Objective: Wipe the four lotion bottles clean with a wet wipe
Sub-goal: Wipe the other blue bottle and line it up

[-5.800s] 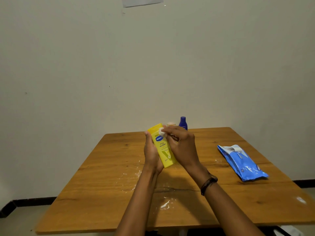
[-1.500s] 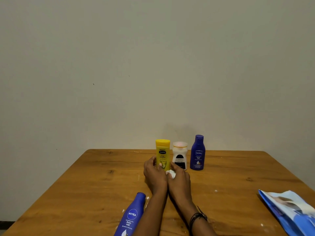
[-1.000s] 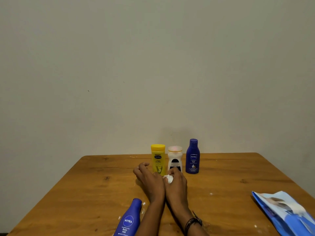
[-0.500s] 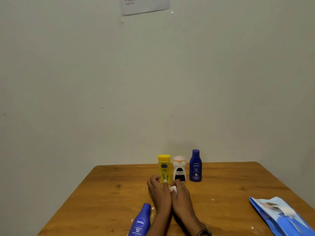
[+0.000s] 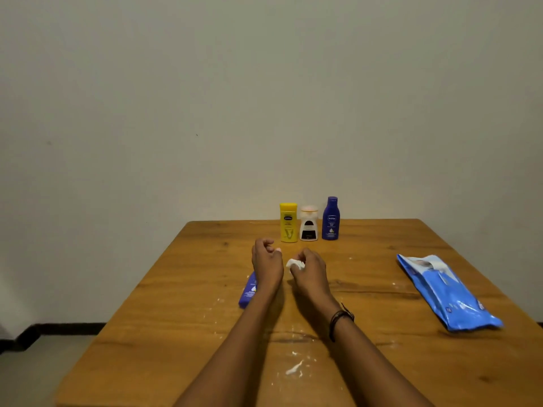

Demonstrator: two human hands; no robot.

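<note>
On the wooden table [image 5: 141, 336], 3 lotion bottles stand upright in a row close to the far edge: a yellow bottle [image 5: 288, 223], a white bottle [image 5: 308, 224] touching or nearly touching it, and a dark blue bottle [image 5: 331, 218] just beside that. The 4th bottle [image 5: 249, 290], also blue, lies on its side toward the middle of the table, mostly hidden behind the left forearm. The left hand [image 5: 266, 261] hovers with its fingers curled in and nothing in them. The right hand [image 5: 310, 270], just beside it, pinches a crumpled white wet wipe [image 5: 294, 263] in curled fingertips. A blue wipes pack [image 5: 443, 292] lies flat near the right edge. White smears [image 5: 293, 370] spot the wood toward the near edge.
</note>
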